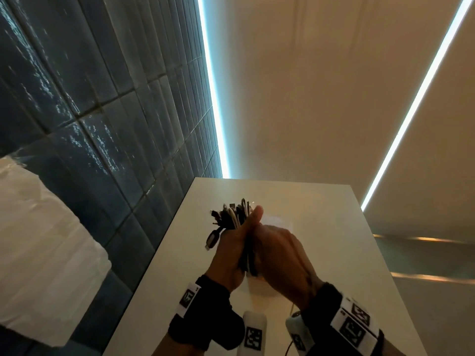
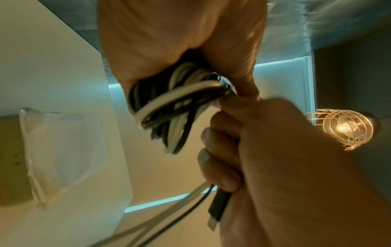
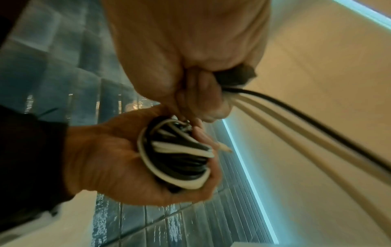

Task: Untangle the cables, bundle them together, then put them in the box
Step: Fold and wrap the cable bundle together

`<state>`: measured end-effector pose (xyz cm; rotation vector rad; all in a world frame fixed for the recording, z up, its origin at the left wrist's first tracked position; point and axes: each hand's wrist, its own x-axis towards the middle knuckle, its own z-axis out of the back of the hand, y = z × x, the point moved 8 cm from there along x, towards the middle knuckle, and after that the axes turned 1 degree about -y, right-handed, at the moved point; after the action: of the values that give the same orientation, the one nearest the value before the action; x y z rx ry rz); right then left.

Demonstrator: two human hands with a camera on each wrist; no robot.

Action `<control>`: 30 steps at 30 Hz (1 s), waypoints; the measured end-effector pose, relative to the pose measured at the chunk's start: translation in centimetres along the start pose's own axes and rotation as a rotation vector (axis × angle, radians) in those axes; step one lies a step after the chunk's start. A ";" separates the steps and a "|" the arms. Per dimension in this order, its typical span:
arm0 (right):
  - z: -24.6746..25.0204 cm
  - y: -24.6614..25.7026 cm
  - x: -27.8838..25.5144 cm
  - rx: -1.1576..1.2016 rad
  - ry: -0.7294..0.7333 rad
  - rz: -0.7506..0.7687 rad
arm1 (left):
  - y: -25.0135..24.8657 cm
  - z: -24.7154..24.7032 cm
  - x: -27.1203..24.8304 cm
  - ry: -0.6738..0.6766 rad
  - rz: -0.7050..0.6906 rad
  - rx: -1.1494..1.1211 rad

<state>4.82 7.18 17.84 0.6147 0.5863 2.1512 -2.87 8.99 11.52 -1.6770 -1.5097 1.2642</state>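
Observation:
A bundle of black and white cables (image 1: 232,215) is held above the white table. My left hand (image 1: 232,246) grips the coiled part, fingers curled round it; plug ends stick out past the thumb. In the left wrist view the coil (image 2: 169,108) sits in that palm. My right hand (image 1: 279,255) is closed beside it and grips loose cable ends: a black plug (image 2: 217,207) and white and black strands (image 3: 296,127) that trail away. A translucent plastic box (image 2: 61,150) lies on the table below the hands, faint and partly hidden in the head view.
The white table (image 1: 334,240) runs forward, with its left edge along a dark blue tiled wall (image 1: 102,111). A white plastic-wrapped bulk (image 1: 38,240) sits at the left. A wire-cage lamp (image 2: 347,128) glows overhead.

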 end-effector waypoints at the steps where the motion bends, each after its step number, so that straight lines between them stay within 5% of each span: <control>1: -0.5 0.3 0.0 -0.067 0.061 0.005 | 0.2 -0.2 -0.1 -0.008 0.017 -0.027; 4: -0.5 1.0 0.0 -0.198 0.078 0.048 | 0.0 0.2 0.1 -0.079 0.005 -0.149; 8: -0.8 0.9 -1.4 -0.061 -0.035 0.056 | -2.2 2.1 1.1 -0.214 -0.077 -0.290; 14: -1.9 -2.0 -2.2 0.509 -0.108 -0.123 | -3.0 3.8 1.9 -0.253 -0.107 -0.334; 20: -5.1 -3.5 -3.6 1.255 0.207 -0.423 | -2.9 4.5 2.2 -0.301 -0.167 -0.331; 25: -6.4 -4.4 -4.7 1.294 0.408 -0.489 | -2.7 3.6 1.8 -0.170 -0.108 -0.337; 30: -4.4 -7.2 -4.2 1.038 0.460 -0.534 | -2.3 1.4 0.0 0.121 0.040 -0.248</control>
<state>8.64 7.04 9.19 0.3874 1.9202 1.3553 -5.18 9.25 12.97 -1.9118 -1.6193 1.0072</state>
